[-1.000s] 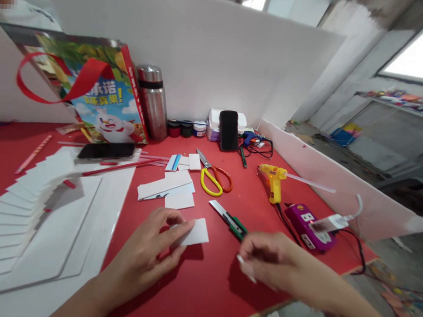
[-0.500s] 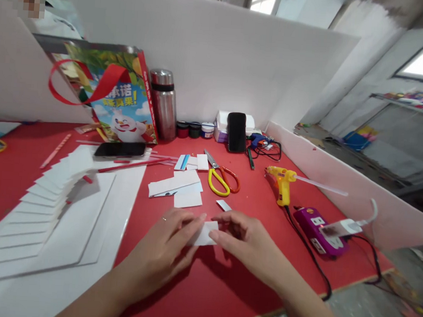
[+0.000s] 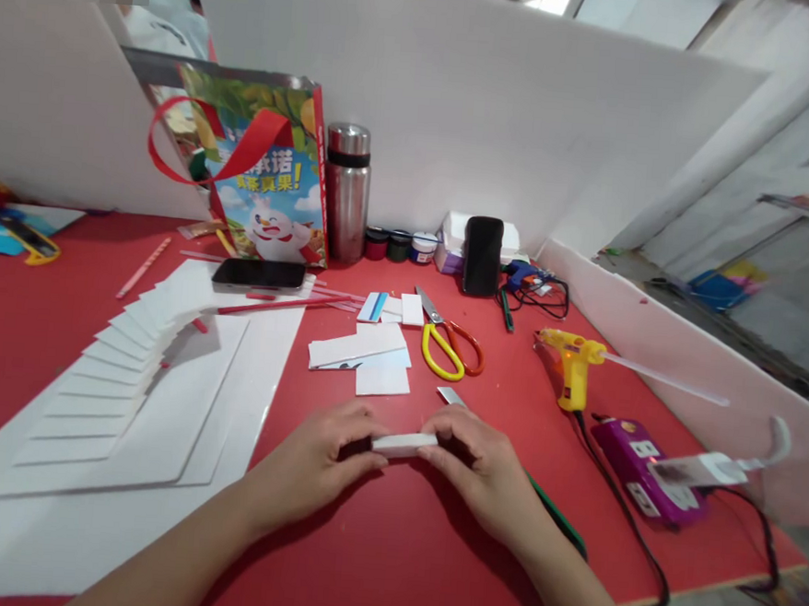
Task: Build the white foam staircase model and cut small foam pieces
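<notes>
Can make out only blade tip and green handle of a knife (image 3: 557, 517), otherwise hidden behind right hand (image 3: 481, 470) and forearm. Cannot fully see the ends of the white piece (image 3: 405, 445), pinched between left hand (image 3: 328, 455) and right hand over the red table (image 3: 359, 558), nor tell whether touching it. Looks small, plain, straight-edged, turned nearly edge-on.

Red tabletop (image 3: 359, 558) with scissors (image 3: 437, 319), yellow glue gun (image 3: 572, 375), purple power strip (image 3: 617, 443), steel flask (image 3: 348, 202)
</notes>
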Tool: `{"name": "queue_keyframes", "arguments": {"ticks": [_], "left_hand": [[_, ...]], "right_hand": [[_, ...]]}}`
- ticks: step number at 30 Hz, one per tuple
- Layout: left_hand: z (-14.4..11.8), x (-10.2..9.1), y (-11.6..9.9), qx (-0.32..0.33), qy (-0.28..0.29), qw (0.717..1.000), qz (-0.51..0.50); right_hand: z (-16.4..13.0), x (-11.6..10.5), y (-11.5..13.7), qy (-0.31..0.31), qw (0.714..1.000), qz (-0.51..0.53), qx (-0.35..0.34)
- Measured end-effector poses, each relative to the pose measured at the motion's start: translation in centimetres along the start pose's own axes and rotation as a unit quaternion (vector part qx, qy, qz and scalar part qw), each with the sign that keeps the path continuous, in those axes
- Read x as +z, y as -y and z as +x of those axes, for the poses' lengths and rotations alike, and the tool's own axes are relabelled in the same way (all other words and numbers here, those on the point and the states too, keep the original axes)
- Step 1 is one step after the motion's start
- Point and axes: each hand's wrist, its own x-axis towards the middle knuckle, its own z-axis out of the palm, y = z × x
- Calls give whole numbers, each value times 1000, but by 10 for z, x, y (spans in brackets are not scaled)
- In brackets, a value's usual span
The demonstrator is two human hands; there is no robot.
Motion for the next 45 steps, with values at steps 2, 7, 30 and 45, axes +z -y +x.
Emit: {"name": "queue_keyframes", "arguments": {"ticks": [2, 7, 30, 45], "left_hand": [[0, 1, -1, -16, 0, 1000, -3], [1, 3, -3, -44, -15, 999, 9], [0, -1, -5, -46, -1, 999, 1], [-2, 2, -8, -20, -18, 999, 46]], "right_hand": [[0, 0, -1, 1, 1000, -1, 2], [0, 1, -3, -3, 1000, 13, -12], [0, 2, -2, 0, 998, 3, -67], [-2, 2, -2, -8, 997, -7, -76]]}}
